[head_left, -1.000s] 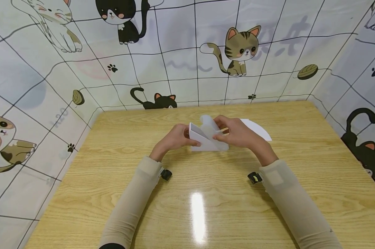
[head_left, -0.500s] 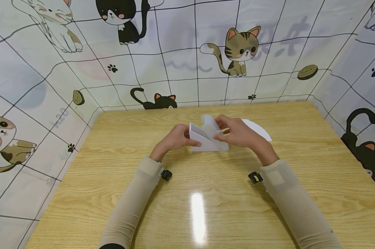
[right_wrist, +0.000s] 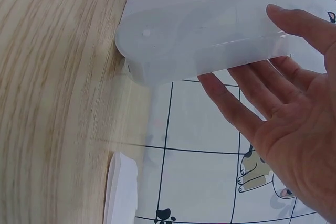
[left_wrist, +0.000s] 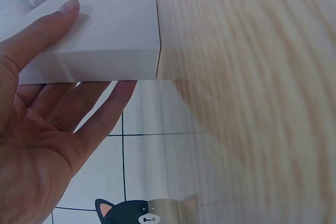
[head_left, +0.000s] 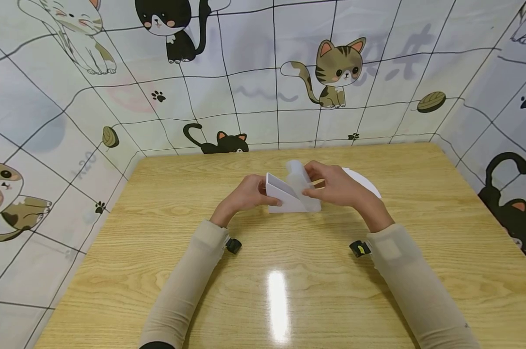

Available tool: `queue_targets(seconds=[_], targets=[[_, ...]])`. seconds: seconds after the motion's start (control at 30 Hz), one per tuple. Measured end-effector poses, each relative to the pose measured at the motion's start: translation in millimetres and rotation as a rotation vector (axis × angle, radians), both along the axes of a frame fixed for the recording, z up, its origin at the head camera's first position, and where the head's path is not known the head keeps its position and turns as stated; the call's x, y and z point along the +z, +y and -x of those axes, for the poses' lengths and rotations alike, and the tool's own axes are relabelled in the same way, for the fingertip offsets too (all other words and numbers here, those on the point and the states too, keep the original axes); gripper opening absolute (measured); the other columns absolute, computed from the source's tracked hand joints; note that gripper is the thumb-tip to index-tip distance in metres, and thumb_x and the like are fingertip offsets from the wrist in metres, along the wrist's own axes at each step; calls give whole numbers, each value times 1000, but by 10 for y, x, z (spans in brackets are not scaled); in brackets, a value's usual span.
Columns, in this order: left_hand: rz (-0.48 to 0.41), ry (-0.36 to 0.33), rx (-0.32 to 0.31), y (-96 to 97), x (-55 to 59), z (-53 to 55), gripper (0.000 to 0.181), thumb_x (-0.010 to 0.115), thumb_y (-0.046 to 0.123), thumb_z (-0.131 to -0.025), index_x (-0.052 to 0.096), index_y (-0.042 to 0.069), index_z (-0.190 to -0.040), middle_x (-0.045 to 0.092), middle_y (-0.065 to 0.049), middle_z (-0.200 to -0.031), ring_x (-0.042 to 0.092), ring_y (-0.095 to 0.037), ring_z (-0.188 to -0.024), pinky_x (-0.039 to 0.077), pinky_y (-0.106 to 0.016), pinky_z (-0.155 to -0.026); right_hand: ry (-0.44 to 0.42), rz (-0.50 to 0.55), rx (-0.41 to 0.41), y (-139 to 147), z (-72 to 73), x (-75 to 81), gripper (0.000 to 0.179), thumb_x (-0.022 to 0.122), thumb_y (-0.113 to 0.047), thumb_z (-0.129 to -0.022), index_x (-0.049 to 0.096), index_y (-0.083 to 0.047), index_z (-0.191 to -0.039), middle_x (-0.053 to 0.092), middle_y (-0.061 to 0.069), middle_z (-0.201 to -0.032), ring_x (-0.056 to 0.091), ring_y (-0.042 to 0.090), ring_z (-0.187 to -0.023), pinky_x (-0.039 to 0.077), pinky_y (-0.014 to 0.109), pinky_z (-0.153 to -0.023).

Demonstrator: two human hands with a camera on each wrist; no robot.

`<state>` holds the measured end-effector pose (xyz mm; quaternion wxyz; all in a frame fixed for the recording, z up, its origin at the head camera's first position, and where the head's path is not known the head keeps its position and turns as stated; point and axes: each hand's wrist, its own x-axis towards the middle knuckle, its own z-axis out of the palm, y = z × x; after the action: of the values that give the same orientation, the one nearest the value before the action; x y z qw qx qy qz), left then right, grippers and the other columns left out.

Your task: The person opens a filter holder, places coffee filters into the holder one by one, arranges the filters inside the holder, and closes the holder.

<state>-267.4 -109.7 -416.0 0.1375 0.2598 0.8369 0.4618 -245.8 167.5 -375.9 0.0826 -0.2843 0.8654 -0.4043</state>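
In the head view a white box with a slanted top edge stands near the table's far side. My left hand grips its left end, thumb on the near face and fingers behind, as the left wrist view also shows. A translucent plastic case with a rounded end leans against the box's right part. My right hand holds this case between thumb and fingers. In the right wrist view the case's rounded end points down towards the table. Whether part of it sits inside the box I cannot tell.
A flat white piece with a curved edge lies on the wooden table behind the right hand. Cat-printed cloth walls enclose the table at the back and sides. A bright reflection marks the tabletop's near middle.
My right hand and the translucent case have shifted slightly to the right, widening the view of the box's slanted opening. The left hand and the box have barely moved.
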Motion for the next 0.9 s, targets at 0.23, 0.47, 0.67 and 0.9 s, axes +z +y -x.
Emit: queue_targets(seconds=[0.23, 0.47, 0.67, 0.9], targets=[[-4, -8, 2, -4, 0, -6, 34, 87, 15, -85, 75, 9, -116, 79, -8, -112, 76, -18, -97, 61, -34, -83, -13, 1, 0, -2, 0, -3, 41, 73, -15, -97, 55, -6, -134, 68, 14, -127, 66, 32, -120, 54, 55, -103], [-5, -14, 5, -5, -7, -2, 34, 87, 15, -84, 75, 9, -115, 79, -8, -111, 76, -19, -97, 61, -33, -83, -21, 0, -2, 1, -3, 1, 42, 72, -15, -98, 54, -5, -134, 67, 14, -128, 65, 32, -121, 54, 54, -103], [-5, -15, -2, -4, -7, 6, 34, 87, 15, -84, 75, 10, -115, 79, -7, -111, 77, -18, -95, 61, -33, -81, -27, 5, 1, 5, -3, 2, 42, 72, -16, -98, 54, -6, -134, 67, 14, -127, 65, 31, -121, 54, 54, -103], [2, -2, -3, 0, -12, 15, 33, 87, 16, -85, 75, 9, -115, 79, -7, -111, 77, -18, -95, 60, -32, -80, -38, 12, 0, 15, 1, 3, 42, 72, -14, -98, 54, -5, -135, 67, 15, -127, 65, 32, -121, 54, 54, -103]])
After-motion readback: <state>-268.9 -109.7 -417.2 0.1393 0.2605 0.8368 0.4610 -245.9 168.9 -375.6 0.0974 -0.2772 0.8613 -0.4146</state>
